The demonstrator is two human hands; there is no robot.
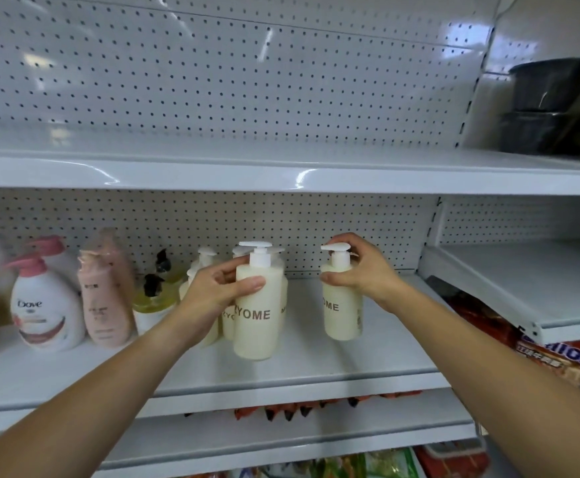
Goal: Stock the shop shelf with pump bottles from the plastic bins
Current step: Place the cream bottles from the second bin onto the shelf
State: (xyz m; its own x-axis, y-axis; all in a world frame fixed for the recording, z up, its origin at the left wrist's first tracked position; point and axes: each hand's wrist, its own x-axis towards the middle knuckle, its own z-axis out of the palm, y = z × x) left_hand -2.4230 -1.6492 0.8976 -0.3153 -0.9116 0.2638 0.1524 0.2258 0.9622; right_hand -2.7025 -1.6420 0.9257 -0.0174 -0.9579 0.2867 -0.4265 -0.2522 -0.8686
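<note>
My left hand (217, 291) grips the shoulder of a cream pump bottle (257, 326) that stands near the front of the white shelf (385, 353). My right hand (361, 270) grips the neck of a second cream pump bottle (342, 315), upright to the right of the first. Behind the left-hand bottle stand several more cream pump bottles (205, 267), partly hidden by my hand. The plastic bins are out of view.
Left on the same shelf: a white Dove bottle (45, 308), a pink bottle (104, 301), yellow bottles with black pumps (152, 298). Dark containers (554, 108) sit on the upper shelf at right. Snack packs (557, 360) lie lower right.
</note>
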